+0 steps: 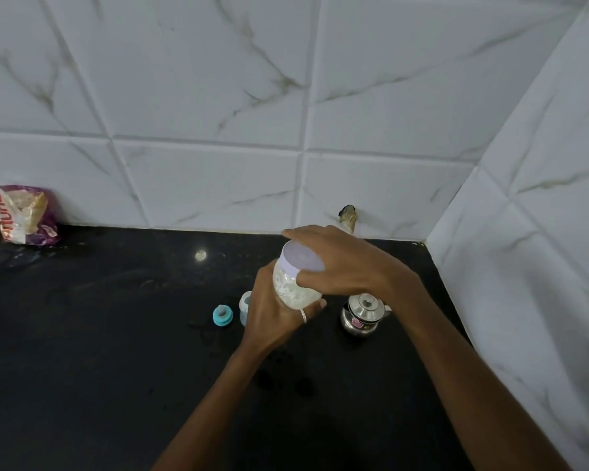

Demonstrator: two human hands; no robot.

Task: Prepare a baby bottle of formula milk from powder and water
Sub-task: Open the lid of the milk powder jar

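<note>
A clear jar (288, 283) is held in both hands above the black bench (116, 334), tilted so its top leans toward the camera. It holds white, clumpy powder (301, 297) that clings to the inside of the wall and fills most of the part that shows. A pale lilac lid (301, 260) sits on the jar's mouth.

The left hand (272, 317) wraps the jar's body from the left and underneath; its grip is curled round the glassy wall, with a thin band (302, 316) on one finger. The right hand (340, 263) comes over from the right. Its grip is curled round the lid, with the thumb on the near rim and the fingers reaching over the far edge.

On the bench just behind the left hand stands a small, pale blue, see-through baby bottle (245, 305), upright with its mouth uncovered; the hand hides its right side, and I cannot tell what is inside it. Just to the left of the bottle lies a teal screw ring (222, 315) with a pale teat seated in its middle.

To the right, under the right wrist, sits a small steel pot (359, 321) closed by a knobbed steel cover (366, 305); its contents are hidden.

Far left, against the white marbled tile wall (218, 96), a crumpled printed packet (24, 215) with a clear window shows pale, grainy contents.
</note>
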